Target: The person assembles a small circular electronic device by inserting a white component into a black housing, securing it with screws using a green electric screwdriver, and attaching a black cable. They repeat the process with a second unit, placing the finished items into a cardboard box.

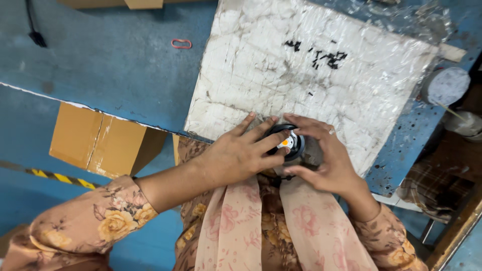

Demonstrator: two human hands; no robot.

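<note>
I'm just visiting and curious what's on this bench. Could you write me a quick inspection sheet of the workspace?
Surface: blue worktable, worn, with dark specks along its right side; a cracked white board under clear film lies on it.
Job's things: small round black part with an orange centre, held at the board's near edge.
Clutter: red rubber band; black crumbs on the board.
Grippers: left hand and right hand both hold the round part.
Cables: black cable at the far left of the table.
Surroundings: cardboard box on the floor; grey containers at right.
</note>
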